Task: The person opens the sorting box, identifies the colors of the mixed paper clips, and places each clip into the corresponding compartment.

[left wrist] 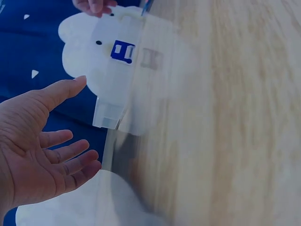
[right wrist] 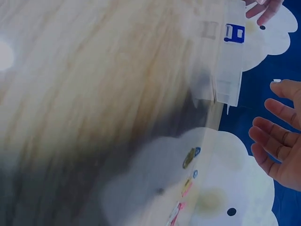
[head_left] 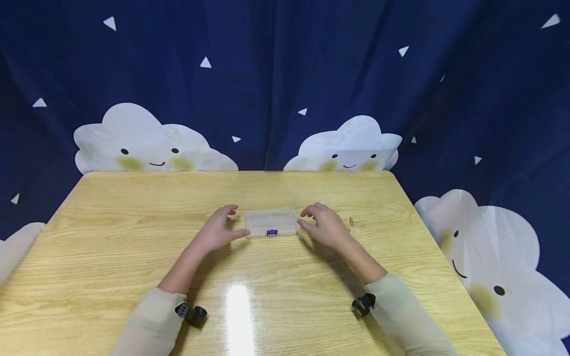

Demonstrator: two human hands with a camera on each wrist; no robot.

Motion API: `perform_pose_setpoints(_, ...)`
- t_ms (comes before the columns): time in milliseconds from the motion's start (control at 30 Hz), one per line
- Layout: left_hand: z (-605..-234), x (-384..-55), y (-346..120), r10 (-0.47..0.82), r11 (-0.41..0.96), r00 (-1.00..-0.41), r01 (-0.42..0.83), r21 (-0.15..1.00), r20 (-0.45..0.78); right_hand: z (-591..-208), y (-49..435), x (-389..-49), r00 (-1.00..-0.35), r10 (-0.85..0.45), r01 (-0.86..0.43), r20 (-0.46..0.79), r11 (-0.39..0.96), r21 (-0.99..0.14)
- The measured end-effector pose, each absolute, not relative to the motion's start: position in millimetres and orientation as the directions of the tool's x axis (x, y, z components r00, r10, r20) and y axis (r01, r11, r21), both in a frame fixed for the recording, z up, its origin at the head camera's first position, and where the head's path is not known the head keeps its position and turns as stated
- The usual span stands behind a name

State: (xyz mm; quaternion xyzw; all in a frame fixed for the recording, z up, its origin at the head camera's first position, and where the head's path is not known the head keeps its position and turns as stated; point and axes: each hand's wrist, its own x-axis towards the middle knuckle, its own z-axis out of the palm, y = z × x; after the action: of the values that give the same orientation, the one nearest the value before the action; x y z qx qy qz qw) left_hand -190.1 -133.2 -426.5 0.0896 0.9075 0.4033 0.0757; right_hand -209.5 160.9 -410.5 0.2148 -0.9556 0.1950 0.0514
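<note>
A clear plastic box (head_left: 270, 220) with a blue latch (head_left: 272, 232) on its front side sits on the table between the two hands. My left hand (head_left: 219, 228) is at the box's left end, thumb apart from the fingers; in the left wrist view a gap separates this hand (left wrist: 51, 146) from the box (left wrist: 110, 89). At the other end is my right hand (head_left: 324, 225), its fingers loosely bent toward the box. The right wrist view shows that hand (right wrist: 282, 136) apart from the box (right wrist: 229, 70) too, with nothing held.
Several small coloured paper clips (head_left: 351, 221) lie on the table just right of my right hand; they look blurred in the right wrist view. The wooden table (head_left: 133, 222) ends at a dark blue curtain (head_left: 267, 74) with cloud prints behind it.
</note>
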Motion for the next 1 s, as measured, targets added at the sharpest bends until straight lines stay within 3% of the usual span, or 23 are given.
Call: perform_pose_setpoints(1000, -443.2, -202.7, -114.3, 0.235, 0.658, -0.969, 0.101, 0.746, -0.075, -427.6, 131.4, -205.1, -0.807, -0.541, -0.591, 0.239, 0.741, -0.320)
